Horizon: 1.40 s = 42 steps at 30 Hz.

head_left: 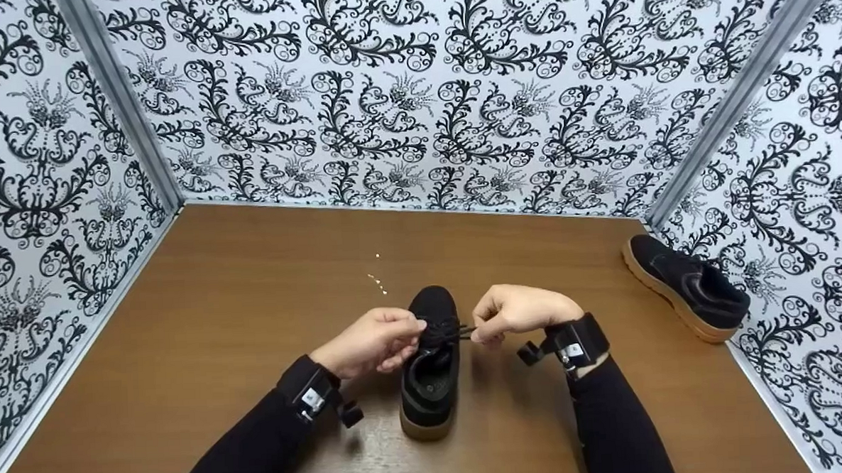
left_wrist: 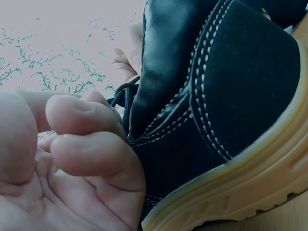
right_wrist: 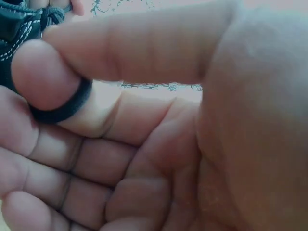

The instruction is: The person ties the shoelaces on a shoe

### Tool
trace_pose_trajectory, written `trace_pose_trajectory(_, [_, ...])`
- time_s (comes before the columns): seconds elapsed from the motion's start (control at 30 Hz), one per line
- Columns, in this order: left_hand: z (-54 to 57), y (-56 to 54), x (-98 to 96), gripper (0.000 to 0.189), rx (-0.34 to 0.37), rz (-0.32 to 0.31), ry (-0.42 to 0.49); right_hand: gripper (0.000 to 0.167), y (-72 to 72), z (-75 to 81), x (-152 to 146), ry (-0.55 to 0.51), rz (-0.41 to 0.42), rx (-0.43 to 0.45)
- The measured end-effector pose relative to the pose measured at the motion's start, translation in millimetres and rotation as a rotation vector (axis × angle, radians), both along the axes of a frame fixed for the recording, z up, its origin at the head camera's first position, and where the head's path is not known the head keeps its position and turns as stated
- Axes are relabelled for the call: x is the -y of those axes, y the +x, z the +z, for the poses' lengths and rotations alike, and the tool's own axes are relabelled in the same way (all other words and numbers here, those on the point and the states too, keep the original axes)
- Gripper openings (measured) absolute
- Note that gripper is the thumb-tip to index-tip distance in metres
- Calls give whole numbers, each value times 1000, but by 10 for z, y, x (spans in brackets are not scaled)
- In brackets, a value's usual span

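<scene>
A black shoe (head_left: 434,300) with a tan sole stands upright on the table, toe pointing away from me. My left hand (head_left: 372,340) is at its left side, thumb and forefinger pinching the shoelace close over the tongue. In the left wrist view its curled fingers lie beside the shoe's stitched side (left_wrist: 245,82), and part of the black lace (left_wrist: 127,103) shows behind them. To the right of the shoe, my right hand (head_left: 516,309) pinches a stretch of lace drawn out sideways. The right wrist view shows that lace (right_wrist: 62,110) curving round between thumb and forefinger.
A second black shoe (head_left: 686,285) with a tan sole lies at the right, near the patterned side wall (head_left: 820,262). Small pale specks (head_left: 378,281) dot the brown table (head_left: 252,272) beyond the first shoe. Patterned panels enclose the back and sides.
</scene>
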<state>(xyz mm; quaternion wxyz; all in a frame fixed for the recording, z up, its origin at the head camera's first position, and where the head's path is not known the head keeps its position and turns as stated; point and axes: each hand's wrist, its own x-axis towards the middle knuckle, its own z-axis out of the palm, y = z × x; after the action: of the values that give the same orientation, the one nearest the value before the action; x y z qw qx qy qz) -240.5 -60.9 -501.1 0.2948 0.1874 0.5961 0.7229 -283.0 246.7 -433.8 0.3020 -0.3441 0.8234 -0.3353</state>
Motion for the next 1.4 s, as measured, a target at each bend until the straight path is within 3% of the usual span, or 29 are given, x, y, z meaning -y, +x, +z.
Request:
trace_pose_trajectory(0.23, [-13,13,-3,32,-28,25,-19,39,27,16,42,37,24,-89])
trace_pose_trajectory(0.57, [-24,8,25,36,-46,54,-49,39,-5,32,-12,-30,19,-8])
trace_pose_trajectory(0.93, [-22,-34,23,37,-45,35,-27,41,-12,28,-43,-32,9,-8])
trace_pose_trajectory(1.2, [-16,-60,26,37,-68,54,-41,43,-20,39,-58,-12,6,-31])
trace_pose_trajectory(1.4, [-5,-60,68,37,-120,28,-42,19,-22,68,-66,-25,23,-130])
